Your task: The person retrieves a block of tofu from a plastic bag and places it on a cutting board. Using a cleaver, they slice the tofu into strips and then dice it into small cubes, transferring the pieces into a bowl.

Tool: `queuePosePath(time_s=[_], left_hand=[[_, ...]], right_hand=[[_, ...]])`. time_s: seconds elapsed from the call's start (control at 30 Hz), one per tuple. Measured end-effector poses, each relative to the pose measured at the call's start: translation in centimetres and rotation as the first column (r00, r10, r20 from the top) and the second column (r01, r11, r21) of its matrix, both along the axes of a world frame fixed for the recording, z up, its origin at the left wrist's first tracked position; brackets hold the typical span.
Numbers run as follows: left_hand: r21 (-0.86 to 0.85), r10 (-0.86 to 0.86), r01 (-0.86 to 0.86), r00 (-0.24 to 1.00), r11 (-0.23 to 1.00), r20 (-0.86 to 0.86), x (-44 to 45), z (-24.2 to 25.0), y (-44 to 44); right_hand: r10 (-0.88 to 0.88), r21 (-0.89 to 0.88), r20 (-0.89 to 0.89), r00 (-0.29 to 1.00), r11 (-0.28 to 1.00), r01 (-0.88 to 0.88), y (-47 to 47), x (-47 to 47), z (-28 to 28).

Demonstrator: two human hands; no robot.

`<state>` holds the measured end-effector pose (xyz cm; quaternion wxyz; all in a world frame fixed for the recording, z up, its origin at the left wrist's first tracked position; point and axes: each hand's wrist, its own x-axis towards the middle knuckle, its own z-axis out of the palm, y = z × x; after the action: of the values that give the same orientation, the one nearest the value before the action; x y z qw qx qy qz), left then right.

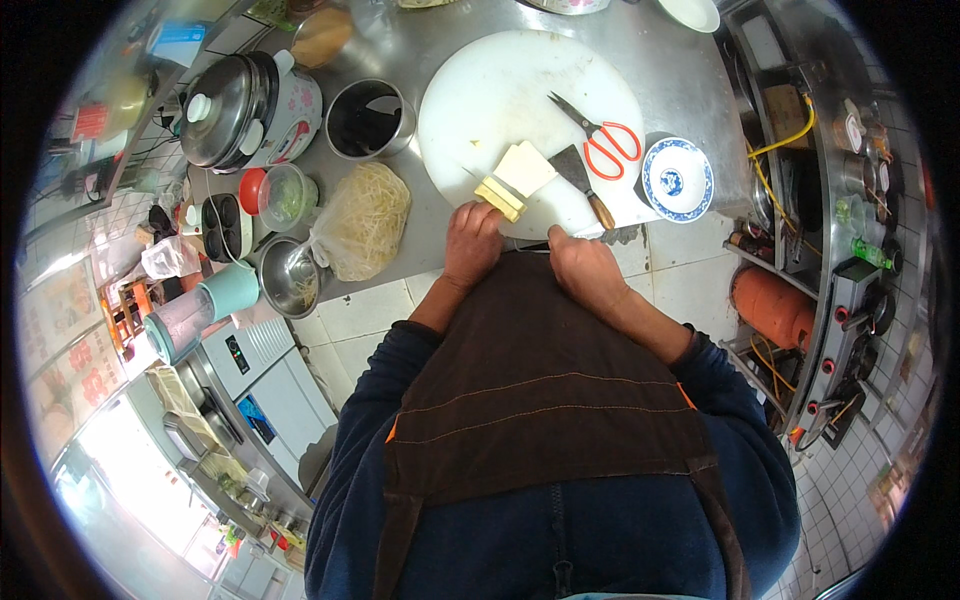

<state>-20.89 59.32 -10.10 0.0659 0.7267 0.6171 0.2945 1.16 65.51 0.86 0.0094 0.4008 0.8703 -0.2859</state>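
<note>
My left hand [474, 238] presses its fingertips on a pale yellow block [501, 198], parted lengthwise into strips, near the front of a round white cutting board [480, 90]. Flat pale slices [525, 168] of the same food lie just beyond it. A thin dark tip, apparently a knife's [469, 173], pokes out past the block's far left end. In line with it, my right hand [589, 271] is closed in a fist at the board's front edge; the handle is hidden inside. A wooden-handled scraper [576, 171] and red-handled scissors [606, 146] lie to the right.
A blue-and-white bowl [677, 180] stands right of the board. To the left are a deep steel pot [370, 118], a bag of bean sprouts [367, 221], a steel bowl [289, 292] and an electric cooker [251, 109]. An orange gas cylinder [772, 306] stands under the right-hand counter.
</note>
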Motion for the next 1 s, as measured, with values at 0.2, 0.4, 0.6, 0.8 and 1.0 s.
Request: queuePosePath(time_s=[0.2, 0.4, 0.6, 0.8, 1.0], left_hand=[[0.029, 0.048, -0.048, 0.999, 0.998, 0.013, 0.0, 0.4, 0.1], [-0.026, -0.012, 0.011, 0.999, 1.0, -0.042, 0.3, 1.0, 0.6], [-0.033, 0.007, -0.009, 0.998, 0.999, -0.066, 0.2, -0.5, 0.6], [0.017, 0.009, -0.008, 0.999, 1.0, -0.042, 0.1, -0.9, 0.3], [0.018, 0.014, -0.013, 0.998, 1.0, -0.06, 0.0, -0.7, 0.4]], right_hand=[[-0.007, -0.003, 0.008, 1.0, 1.0, 0.007, 0.0, 0.0, 0.1], [-0.007, -0.009, -0.013, 1.0, 1.0, 0.007, 0.1, 0.0, 0.1], [0.065, -0.003, -0.009, 0.998, 0.998, -0.065, 0.2, 0.1, 0.9], [0.077, 0.01, 0.003, 0.997, 0.997, -0.077, 0.1, -0.3, 0.9], [0.052, 0.012, -0.013, 0.999, 0.999, -0.052, -0.1, -0.4, 0.5]])
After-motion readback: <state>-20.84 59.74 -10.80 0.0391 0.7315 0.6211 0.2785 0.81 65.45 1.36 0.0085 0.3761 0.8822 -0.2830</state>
